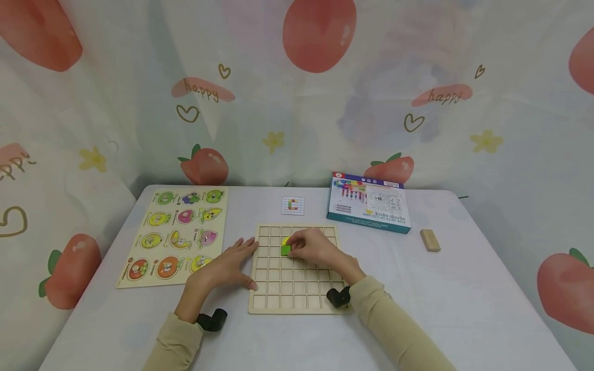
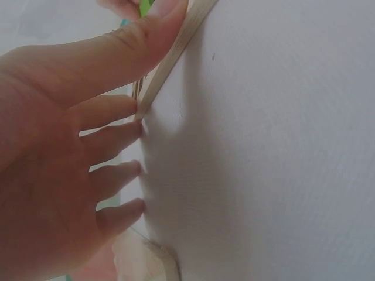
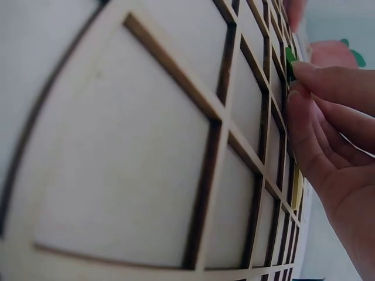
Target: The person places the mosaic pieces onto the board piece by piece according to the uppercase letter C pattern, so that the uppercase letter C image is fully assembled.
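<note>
a pale cloth printed with strawberries and the word "happy" hangs behind and around a white-covered table (image 1: 464, 309). near the front middle lies a light wooden grid board with square cells (image 1: 297, 288), most of them vacant. the right hand (image 1: 313, 247) reaches over the board's upper rows, fingers curled and pinching a small green square tile (image 1: 285, 250), which sits at or just over a cell in the third row; a yellow tile (image 1: 285, 240) shows in the cell directly above it. whether the green tile is fully seated cannot be told. the left hand (image 1: 227, 265) lies flat with straight fingers, the fingertips (image 2: 136, 106) touching the board's left edge and the thumb along it, holding nothing.

the likely trouble is the green tile catching on a cell's thin rib and tipping instead of dropping flat, since the fingers cover it and the cells are snug. a push from the right hand could also slide the board on the smooth cloth, though the left hand bracing the edge guards against that.

room is generous: the board's front edge sits back from the table's front edge, and bare cloth lies to its right. to the left, just apart, lies a cream wooden fruit puzzle with knobs (image 1: 174, 234). behind the board are a small white pattern card (image 1: 293, 205) and a blue printed box (image 1: 368, 208), and a plain wooden block (image 1: 430, 240) rests well off to the right.
</note>
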Available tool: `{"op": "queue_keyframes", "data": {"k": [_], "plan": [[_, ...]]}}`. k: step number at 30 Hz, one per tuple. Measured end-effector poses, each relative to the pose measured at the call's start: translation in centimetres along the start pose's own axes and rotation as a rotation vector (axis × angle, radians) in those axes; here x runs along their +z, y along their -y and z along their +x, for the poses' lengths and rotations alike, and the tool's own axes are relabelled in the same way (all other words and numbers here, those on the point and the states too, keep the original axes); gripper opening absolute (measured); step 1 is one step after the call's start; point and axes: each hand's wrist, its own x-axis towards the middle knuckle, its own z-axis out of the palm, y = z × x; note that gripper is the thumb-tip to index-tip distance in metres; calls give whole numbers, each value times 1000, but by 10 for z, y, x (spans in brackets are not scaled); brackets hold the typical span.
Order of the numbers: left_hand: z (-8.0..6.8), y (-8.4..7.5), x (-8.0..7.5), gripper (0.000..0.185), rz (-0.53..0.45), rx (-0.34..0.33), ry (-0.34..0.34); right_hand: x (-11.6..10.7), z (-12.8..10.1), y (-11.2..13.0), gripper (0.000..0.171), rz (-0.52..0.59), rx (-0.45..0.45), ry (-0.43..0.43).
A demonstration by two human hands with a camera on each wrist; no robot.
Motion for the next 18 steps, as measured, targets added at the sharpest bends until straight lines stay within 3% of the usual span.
{"op": "queue_keyframes", "data": {"k": [7,18], "plan": [[0,0,0,103,-11,1,1,0,-4,1,25,-29,19,-11],[0,-1,-1,104,-16,1,8,-14,-31,-8,19,-14,37,-50]]}}
